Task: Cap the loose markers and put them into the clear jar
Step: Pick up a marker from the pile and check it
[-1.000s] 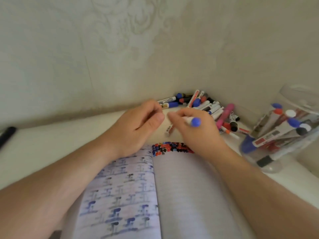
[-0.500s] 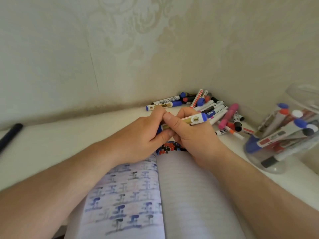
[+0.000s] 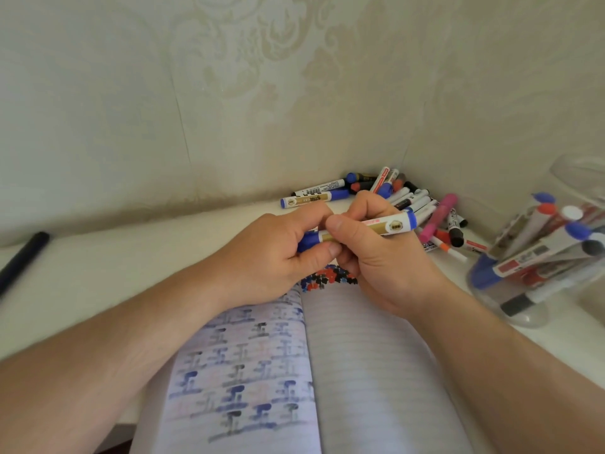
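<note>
Patterned cream wallpaper closes the corner behind a pale desk (image 3: 98,263), where an open notebook (image 3: 327,371) lies under my wrists. Both my hands hold one blue marker (image 3: 386,226) just above the notebook's top edge: my left hand (image 3: 278,253) has its grip curled round the blue cap end (image 3: 309,240), and my right hand (image 3: 379,257) pinches the white barrel between thumb and fingers. It looks light and stiff, a smooth plastic tube that could twist in my fingers, so I judge it best held mid-barrel while the cap is pushed straight on; whether the cap is fully seated I cannot tell. A heap of loose markers (image 3: 409,198) lies in the corner beyond my hands, and the clear jar (image 3: 540,257) stands to my right, already holding several markers.
</note>
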`<act>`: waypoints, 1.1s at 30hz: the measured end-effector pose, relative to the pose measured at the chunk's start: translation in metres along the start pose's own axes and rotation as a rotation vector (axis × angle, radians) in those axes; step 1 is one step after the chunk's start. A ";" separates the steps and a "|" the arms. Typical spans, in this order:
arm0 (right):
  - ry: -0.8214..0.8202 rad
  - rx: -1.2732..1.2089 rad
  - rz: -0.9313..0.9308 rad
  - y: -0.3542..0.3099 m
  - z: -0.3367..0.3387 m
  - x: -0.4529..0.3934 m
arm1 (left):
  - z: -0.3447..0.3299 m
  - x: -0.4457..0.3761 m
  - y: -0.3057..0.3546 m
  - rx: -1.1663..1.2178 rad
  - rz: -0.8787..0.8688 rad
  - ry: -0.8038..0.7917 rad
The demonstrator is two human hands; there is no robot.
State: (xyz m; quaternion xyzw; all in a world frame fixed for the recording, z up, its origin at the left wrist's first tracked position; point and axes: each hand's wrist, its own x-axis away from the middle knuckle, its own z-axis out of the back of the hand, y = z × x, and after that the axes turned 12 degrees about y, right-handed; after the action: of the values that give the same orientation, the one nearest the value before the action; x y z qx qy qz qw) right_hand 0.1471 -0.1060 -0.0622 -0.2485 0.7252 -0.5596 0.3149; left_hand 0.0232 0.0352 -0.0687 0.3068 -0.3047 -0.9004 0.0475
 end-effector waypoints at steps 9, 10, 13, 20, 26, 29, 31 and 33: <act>-0.038 0.039 0.026 -0.004 0.008 0.004 | -0.003 0.001 0.007 0.188 0.101 -0.095; -0.044 0.053 0.028 -0.004 0.008 0.004 | -0.003 0.001 0.006 0.221 0.116 -0.108; -0.066 0.056 0.027 -0.005 0.010 0.002 | -0.001 0.000 0.009 0.300 0.119 -0.150; -0.063 0.113 0.049 -0.007 0.021 0.000 | 0.011 0.000 -0.001 0.171 0.154 -0.174; 0.049 0.009 -0.105 -0.027 0.041 -0.002 | 0.023 -0.003 -0.019 0.044 0.297 -0.214; -0.016 0.112 -0.148 -0.023 0.040 0.007 | 0.021 -0.001 -0.021 0.072 0.344 -0.198; -0.029 0.201 -0.155 -0.018 0.035 0.010 | 0.020 0.000 -0.020 0.036 0.322 -0.193; -0.022 0.322 -0.103 -0.013 0.031 0.012 | 0.019 0.001 -0.019 -0.015 0.263 -0.184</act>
State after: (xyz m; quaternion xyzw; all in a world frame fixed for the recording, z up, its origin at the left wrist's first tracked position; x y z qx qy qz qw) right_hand 0.1618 -0.1379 -0.0573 -0.2379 0.6091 -0.6812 0.3291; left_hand 0.0132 0.0606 -0.0682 0.1799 -0.3385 -0.9130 0.1394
